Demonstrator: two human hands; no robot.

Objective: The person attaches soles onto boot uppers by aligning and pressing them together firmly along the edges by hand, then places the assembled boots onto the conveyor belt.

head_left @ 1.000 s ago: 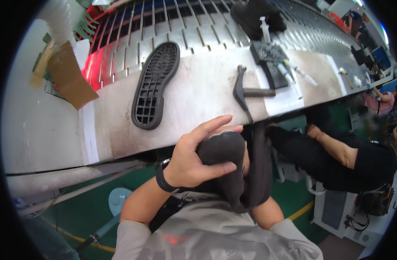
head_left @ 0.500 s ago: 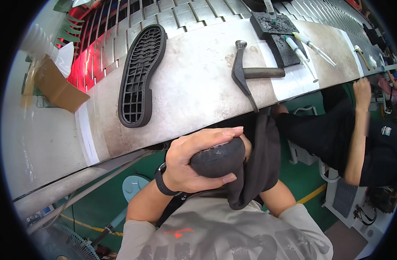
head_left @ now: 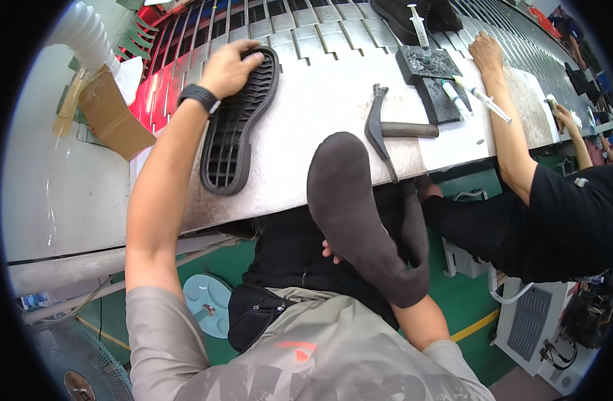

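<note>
Left grip (head_left: 231,72) curls closed over the toe of a black, ridged sole (head_left: 227,150) flat on the pale, stained tabletop (head_left: 296,120); right grip (head_left: 329,252), mostly hidden, curls round a smooth dark-grey upper (head_left: 348,197) at the near edge. Below, green floor (head_left: 461,297).

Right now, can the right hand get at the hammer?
Probably not as it stands: the right hand is taken up holding the dark boot upper. The hammer itself lies uncovered on the bench.
</note>
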